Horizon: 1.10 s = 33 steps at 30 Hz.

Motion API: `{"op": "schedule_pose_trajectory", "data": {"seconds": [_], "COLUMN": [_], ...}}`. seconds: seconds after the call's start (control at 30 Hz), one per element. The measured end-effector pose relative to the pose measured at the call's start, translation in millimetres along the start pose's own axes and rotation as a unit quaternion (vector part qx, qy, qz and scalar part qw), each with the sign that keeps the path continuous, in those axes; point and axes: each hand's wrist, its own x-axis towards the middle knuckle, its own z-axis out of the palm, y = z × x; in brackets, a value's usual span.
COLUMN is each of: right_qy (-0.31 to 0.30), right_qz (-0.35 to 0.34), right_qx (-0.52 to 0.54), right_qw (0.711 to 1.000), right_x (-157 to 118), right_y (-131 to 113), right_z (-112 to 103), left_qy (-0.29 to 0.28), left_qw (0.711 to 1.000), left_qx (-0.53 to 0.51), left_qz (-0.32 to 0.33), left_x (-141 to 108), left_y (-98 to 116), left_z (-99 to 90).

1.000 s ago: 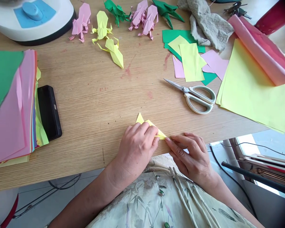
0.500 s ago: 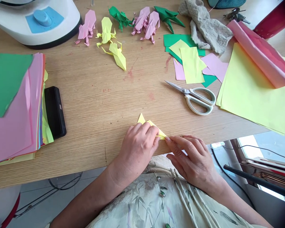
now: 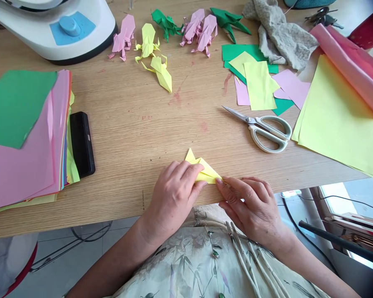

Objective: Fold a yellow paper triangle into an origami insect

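A small folded yellow paper with pointed corners lies near the table's front edge. My left hand is closed on its left part, thumb and fingers pressing it and hiding some of the folds. At the paper's right tip, my right hand pinches the corner between thumb and forefinger. Scissors with pale handles lie beyond my right hand, blades pointing left.
Folded pink, green and yellow paper figures stand at the back. Paper scraps, a cloth and yellow sheets lie right. A paper stack, black phone and white appliance are left.
The left hand's fingers have shifted left along the paper, showing more of its middle. The right hand keeps its pinch at the tip. The whole view has shifted slightly.
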Motion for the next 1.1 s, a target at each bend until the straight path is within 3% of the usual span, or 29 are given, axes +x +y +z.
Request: {"op": "schedule_pose_trajectory", "data": {"seconds": [0.33, 0.8, 1.1], "right_qy": [-0.002, -0.016, -0.051], "right_qz": [0.003, -0.02, -0.058], "right_qx": [0.005, 0.005, -0.047], "right_qw": [1.0, 1.0, 0.996], "right_x": [-0.2, -0.2, 5.0], "right_y": [0.6, -2.3, -4.5], "right_z": [2.0, -0.7, -8.5], "left_qy": [0.019, 0.02, -0.035], "left_qw": [1.0, 0.996, 0.98], "left_qx": [-0.001, 0.072, 0.148], "left_qz": [-0.023, 0.051, 0.127], "left_x": [-4.9, -15.5, -31.5], "left_y": [-7.6, -6.2, -15.9], "left_z": [-0.5, -2.3, -14.7]}}
